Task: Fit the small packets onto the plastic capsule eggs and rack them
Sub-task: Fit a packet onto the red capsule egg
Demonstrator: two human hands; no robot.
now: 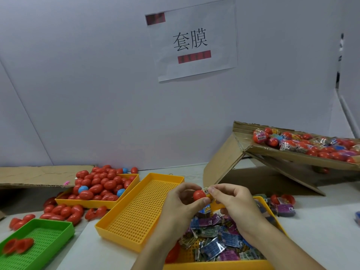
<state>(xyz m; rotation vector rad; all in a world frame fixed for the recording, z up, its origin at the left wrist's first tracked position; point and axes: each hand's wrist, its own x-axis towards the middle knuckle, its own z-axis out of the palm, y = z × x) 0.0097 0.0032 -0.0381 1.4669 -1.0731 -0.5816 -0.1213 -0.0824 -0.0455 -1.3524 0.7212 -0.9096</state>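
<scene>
both hands meet at the middle of the view, clamped on one thing between them. the left hand [180,201] grips a red capsule egg [199,195] with thumb and curled fingers, and the right hand [231,199] pinches a small packet [206,190] at the egg's right end, where the packet touches the egg. whether the packet is already over the egg i cannot tell.

just below the hands, at the near right, a yellow tray of packets [218,265] holds a loose heap of small printed packets [220,242] in blue, purple and silver. to the left of it lies an empty perforated yellow tray [136,207], set at an angle. farther left, a third yellow tray [85,202] is heaped with red eggs [101,186] and a few blue ones, and more red eggs and egg halves lie spilled on the surface [315,227] beside it. at the near left corner a green tray [48,236] holds a couple of red halves.

at the far right a tilted cardboard box [272,158] carries eggs already wearing packets [303,145]. a few more wrapped eggs [282,203] lie on the surface near the right hand. on the wall behind hangs a paper sign [192,39] with printed characters.
</scene>
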